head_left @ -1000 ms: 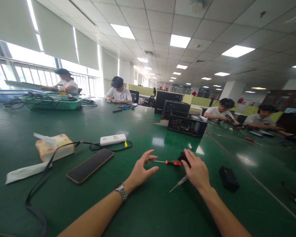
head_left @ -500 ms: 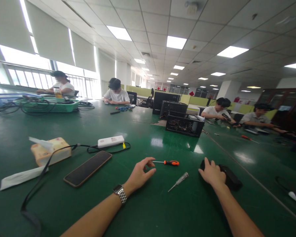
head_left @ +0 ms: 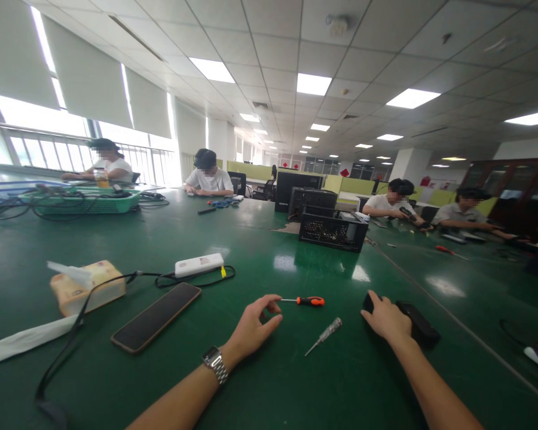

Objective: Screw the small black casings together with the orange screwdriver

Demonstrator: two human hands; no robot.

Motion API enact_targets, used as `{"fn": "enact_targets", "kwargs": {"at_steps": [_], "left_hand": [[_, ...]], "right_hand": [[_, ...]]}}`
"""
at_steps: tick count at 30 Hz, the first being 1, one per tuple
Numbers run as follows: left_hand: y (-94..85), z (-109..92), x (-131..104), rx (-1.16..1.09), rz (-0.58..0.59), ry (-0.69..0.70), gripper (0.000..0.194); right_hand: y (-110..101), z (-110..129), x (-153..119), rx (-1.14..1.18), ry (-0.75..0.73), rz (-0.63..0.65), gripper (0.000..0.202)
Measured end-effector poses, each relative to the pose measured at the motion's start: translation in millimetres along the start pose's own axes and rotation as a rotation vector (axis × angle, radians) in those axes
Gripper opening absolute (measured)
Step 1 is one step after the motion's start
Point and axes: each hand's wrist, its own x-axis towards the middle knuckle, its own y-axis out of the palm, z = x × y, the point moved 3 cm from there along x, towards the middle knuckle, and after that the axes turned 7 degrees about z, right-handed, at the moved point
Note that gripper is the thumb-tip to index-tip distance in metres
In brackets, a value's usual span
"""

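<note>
Right hand (head_left: 389, 322) covers a black object (head_left: 367, 302), grip unclear; left hand (head_left: 254, 325), loosely spread, is near a slim orange-black metal screwdriver (head_left: 311, 301).

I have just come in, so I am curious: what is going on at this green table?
Someone's two bare hands are over the green table. The left hand is half open at the shaft tip of the orange-and-black screwdriver; whether it touches is unclear. The right hand lies over a small black object, right beside another black object. The clear-handled screwdriver lies between the hands, untouched. Farther off, four other people are seated.
</note>
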Motion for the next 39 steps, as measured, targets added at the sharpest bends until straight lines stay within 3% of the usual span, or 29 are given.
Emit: {"fn": "enact_targets", "kwargs": {"at_steps": [4, 8, 11, 18, 23, 31, 34, 39], "left_hand": [[2.6, -2.1, -2.9, 0.011, 0.052, -0.022, 0.033], [7.0, -1.5, -5.0, 0.031, 0.088, -0.031, 0.032], [5.7, 0.2, -6.1, 0.062, 0.076, -0.015, 0.031], [-3.9, 2.6, -8.9, 0.146, 0.014, 0.107, 0.029], [-1.0, 3.5, -8.3, 0.182, 0.044, 0.13, 0.028], [2.9, -5.2, -4.7, 0.276, 0.044, 0.239, 0.014], [-3.1, -6.5, -4.5, 0.308, 0.025, 0.242, 0.014], [-18.4, -7.6, -3.4, 0.297, -0.064, 0.174, 0.014]], "right_hand": [[0.5, -12.8, 1.4, 0.148, -0.088, 0.044, 0.064], [3.2, -26.6, 2.9, 0.342, 0.022, 0.029, 0.07], [6.3, -37.1, 0.8, 0.397, -0.008, 0.052, 0.073], [12.3, -59.4, -18.9, 0.522, 0.132, 0.202, 0.084], [5.7, -56.2, -22.5, 0.549, 0.096, 0.105, 0.07], [14.0, -38.1, -23.6, 0.611, 0.151, 0.134, 0.057], [19.7, -33.2, -22.0, 0.673, 0.217, 0.142, 0.061], [14.7, -24.7, -30.1, 0.7, 0.216, 0.146, 0.085]]}}
